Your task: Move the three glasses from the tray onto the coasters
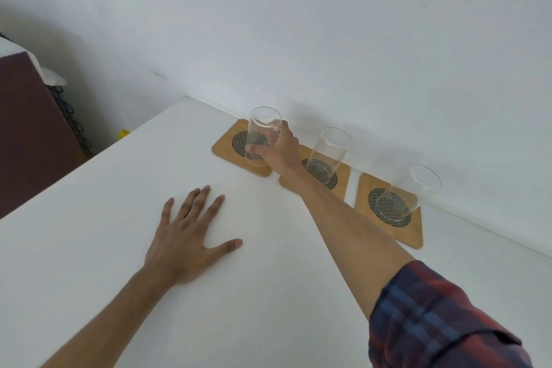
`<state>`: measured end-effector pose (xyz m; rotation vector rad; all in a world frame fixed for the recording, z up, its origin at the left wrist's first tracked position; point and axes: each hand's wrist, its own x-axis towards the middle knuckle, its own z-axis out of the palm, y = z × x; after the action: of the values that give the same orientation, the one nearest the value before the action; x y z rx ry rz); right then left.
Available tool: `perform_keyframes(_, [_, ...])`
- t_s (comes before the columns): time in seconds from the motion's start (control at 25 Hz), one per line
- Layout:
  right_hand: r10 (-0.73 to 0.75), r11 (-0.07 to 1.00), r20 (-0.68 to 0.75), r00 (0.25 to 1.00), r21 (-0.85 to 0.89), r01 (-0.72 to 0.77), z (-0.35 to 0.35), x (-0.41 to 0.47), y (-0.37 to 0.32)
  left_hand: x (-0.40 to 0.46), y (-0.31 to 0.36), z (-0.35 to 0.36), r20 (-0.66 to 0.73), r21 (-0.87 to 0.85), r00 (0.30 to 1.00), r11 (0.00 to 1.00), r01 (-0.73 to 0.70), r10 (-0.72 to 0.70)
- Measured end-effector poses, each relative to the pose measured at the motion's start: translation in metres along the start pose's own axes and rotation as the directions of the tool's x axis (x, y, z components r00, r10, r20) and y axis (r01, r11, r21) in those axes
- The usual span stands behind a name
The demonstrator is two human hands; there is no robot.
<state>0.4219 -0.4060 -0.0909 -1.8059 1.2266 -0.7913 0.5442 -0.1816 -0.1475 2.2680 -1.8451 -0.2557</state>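
Note:
Three square wooden coasters with dark mesh centres lie in a row along the wall. My right hand [282, 149] is wrapped around a clear glass [260, 131] that stands on the left coaster [227, 143]. A second clear glass [328, 152] stands on the middle coaster [343, 173], partly behind my forearm. A third clear glass [409, 191] stands on the right coaster [412, 233]. My left hand [188, 239] lies flat on the white table with its fingers spread and nothing in it. No tray is in view.
The white table [119, 233] meets a white wall at the back. Its left edge runs diagonally; beyond it stand a dark maroon piece of furniture [27, 134] and a small yellow object [123, 134] on the floor.

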Motion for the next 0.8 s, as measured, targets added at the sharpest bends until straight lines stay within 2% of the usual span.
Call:
perform_keyframes(0.6, [0.011,0.996,-0.014,1.000,-0.088,-0.012,0.023,0.039,-0.001,-0.002,0.003,-0.002,-0.005,0.000,1.000,1.000,0.002,-0.002])
perform_keyframes(0.8, [0.110,0.988,0.065,0.992,-0.112,-0.102,0.020,0.025,-0.003,0.000,0.003,-0.001,0.007,0.007,1.000,1.000,0.003,-0.003])
